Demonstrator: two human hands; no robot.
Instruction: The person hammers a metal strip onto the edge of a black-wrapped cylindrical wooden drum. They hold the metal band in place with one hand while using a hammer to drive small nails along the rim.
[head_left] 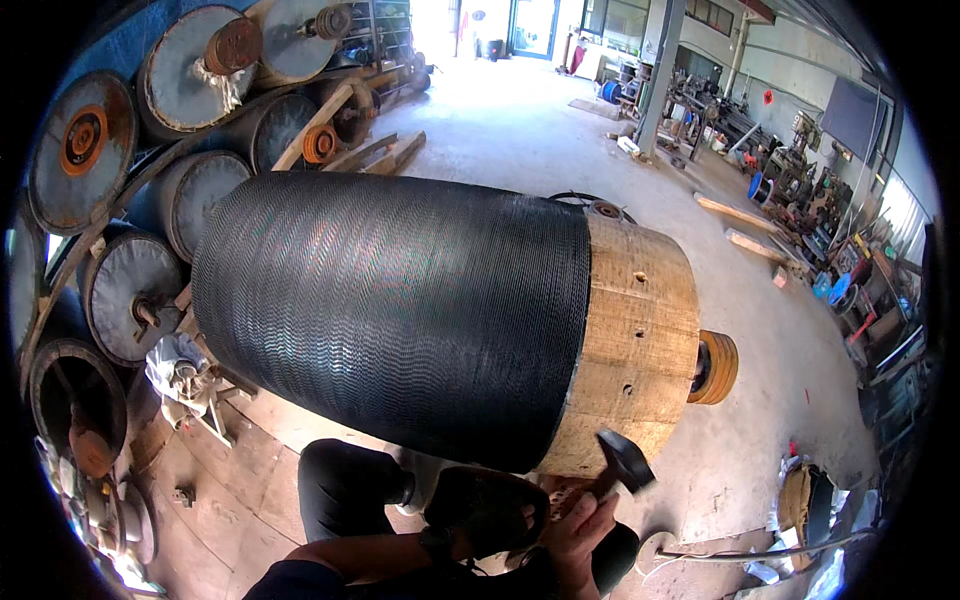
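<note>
Dark navy sleeve (292, 582), black trousers (342, 490), dark wristband (436, 542)

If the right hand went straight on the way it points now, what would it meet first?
Probably the roller's wooden end, with the hammer in the right hand leading; how far off it lies is unclear from this view.

Lg blk-wound drum (400, 310) blocks fwd; knee (345, 485) crowds L; room R of hammer (625, 462), over floor (760, 430).

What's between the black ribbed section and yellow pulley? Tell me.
A wooden band lies between the black ribbed section and yellow pulley in the head view.
</note>
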